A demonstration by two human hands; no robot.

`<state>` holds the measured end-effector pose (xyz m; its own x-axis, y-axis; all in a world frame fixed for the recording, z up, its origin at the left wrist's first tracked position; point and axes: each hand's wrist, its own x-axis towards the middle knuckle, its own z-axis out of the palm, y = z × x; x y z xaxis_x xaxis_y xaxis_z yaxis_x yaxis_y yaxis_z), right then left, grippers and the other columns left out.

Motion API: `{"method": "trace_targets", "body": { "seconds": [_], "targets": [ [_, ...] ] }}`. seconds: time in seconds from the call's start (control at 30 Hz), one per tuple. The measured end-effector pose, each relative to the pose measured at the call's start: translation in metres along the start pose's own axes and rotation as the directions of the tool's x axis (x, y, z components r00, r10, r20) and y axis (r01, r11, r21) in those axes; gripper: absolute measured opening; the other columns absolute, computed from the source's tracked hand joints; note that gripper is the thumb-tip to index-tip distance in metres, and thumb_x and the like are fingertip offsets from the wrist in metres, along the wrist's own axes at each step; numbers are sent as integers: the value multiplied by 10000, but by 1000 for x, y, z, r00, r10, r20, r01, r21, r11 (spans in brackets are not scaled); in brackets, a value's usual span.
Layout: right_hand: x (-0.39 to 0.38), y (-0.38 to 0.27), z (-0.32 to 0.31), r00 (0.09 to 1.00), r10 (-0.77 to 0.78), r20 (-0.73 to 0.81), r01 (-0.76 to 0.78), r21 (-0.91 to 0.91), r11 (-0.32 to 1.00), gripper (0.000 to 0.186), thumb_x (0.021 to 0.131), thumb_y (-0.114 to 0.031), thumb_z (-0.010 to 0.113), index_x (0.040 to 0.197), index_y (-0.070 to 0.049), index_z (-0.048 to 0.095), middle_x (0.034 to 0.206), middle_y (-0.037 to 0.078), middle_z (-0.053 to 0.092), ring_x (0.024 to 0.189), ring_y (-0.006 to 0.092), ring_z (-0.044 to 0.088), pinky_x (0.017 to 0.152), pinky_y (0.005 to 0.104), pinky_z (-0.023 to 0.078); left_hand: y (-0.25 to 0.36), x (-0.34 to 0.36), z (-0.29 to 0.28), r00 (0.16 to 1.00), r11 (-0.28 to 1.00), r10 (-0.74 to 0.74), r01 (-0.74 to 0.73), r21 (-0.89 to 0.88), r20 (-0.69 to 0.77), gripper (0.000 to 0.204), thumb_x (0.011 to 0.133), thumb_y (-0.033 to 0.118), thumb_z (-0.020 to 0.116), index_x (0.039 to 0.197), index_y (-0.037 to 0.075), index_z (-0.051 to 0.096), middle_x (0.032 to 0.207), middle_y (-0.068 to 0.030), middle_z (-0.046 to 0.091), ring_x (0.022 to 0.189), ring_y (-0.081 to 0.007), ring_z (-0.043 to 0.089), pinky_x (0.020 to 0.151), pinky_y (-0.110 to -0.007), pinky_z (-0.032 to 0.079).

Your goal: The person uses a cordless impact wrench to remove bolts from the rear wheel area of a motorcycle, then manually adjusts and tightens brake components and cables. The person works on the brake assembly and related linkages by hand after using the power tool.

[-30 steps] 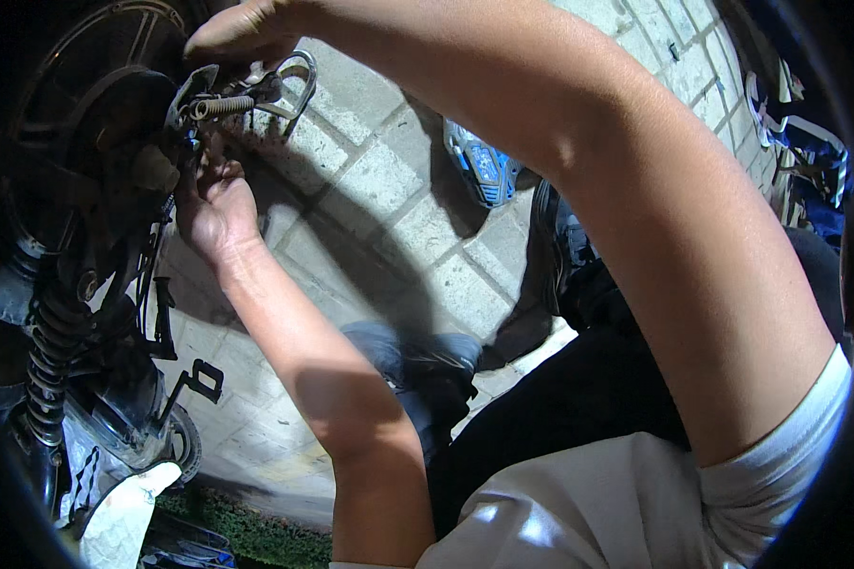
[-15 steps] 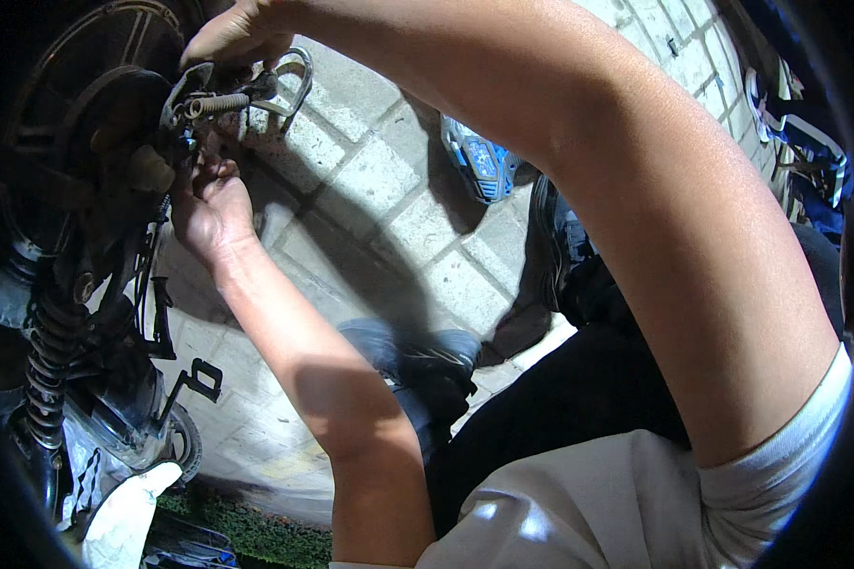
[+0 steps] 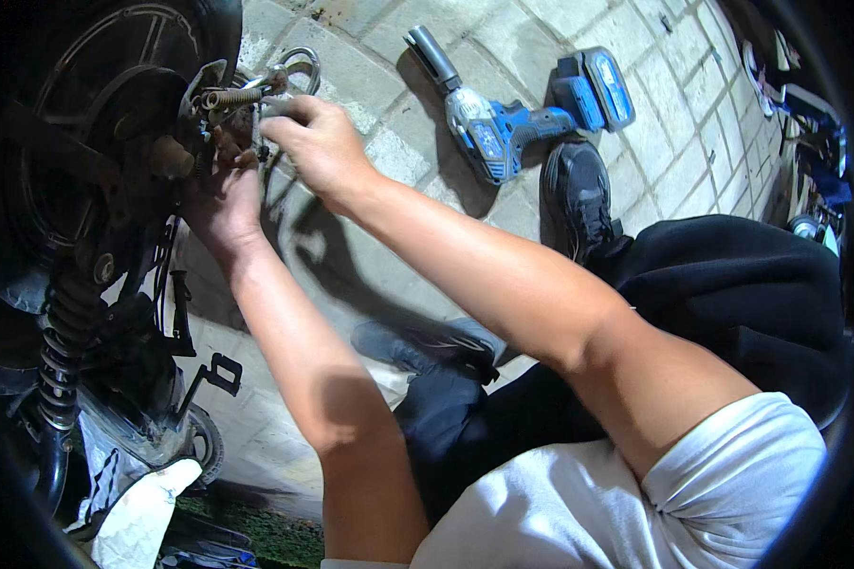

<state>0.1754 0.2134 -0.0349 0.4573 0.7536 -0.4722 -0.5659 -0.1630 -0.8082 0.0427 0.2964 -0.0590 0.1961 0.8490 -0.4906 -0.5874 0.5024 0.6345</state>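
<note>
At the hub of a dark wheel (image 3: 76,104), a coil spring (image 3: 232,98) lies sideways on a rusty metal bracket (image 3: 199,95). My left hand (image 3: 223,207) reaches up from below, its fingers curled at the bracket's underside; the fingertips are partly hidden among the parts. My right hand (image 3: 324,147) is at the bracket's right side, thumb and fingers closed together near the spring's end. Anything between them is too small to make out. A bent metal loop (image 3: 311,64) sticks out just above the right hand. Left of my fingers a rounded axle end (image 3: 171,156) projects.
On the paving (image 3: 389,152) lies a blue cordless impact wrench (image 3: 488,137) with a long socket (image 3: 433,59) and a blue battery (image 3: 595,90). My shoe (image 3: 578,194) is beside it. A shock absorber (image 3: 59,351) and a pedal (image 3: 224,374) stand at the lower left.
My right hand has come down from above the bracket to its right side, its arm swinging lower and uncovering the impact wrench. My left hand stays beneath the bracket. The view has shifted slightly.
</note>
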Motion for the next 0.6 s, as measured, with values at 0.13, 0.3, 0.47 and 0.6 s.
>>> {"method": "trace_targets", "body": {
  "seconds": [0.13,0.3,0.47,0.6],
  "targets": [
    [18,20,42,979,118,167,-179,426,887,160,739,-31,613,875,51,632,706,88,622,617,161,581,568,294,479,6,15,-16,990,1000,1,-2,-11,-138,445,934,216,382,1308,-15,447,1334,-167,474,1215,-300,447,1073,-483,284],
    [20,27,60,985,125,123,-171,520,837,181,724,66,549,888,27,615,731,101,616,557,188,585,479,307,487,3,20,-16,933,983,-56,114,-147,355,392,933,197,443,1257,-19,491,1222,-128,564,1103,-230,539,987,-368,408],
    [27,32,60,967,138,215,-238,558,795,209,735,78,552,915,-1,622,838,96,632,675,197,609,615,309,519,-19,19,-2,883,694,470,-384,609,20,308,871,138,560,1128,-31,573,1084,-82,615,960,-164,590,867,-299,474],
    [39,41,58,931,124,343,-307,553,775,204,769,60,580,947,-24,638,849,78,649,737,200,616,688,341,524,-24,25,-4,873,727,481,-348,592,-78,267,901,124,506,1106,-37,564,1061,-94,593,917,-182,592,844,-303,484]
  ]
}}
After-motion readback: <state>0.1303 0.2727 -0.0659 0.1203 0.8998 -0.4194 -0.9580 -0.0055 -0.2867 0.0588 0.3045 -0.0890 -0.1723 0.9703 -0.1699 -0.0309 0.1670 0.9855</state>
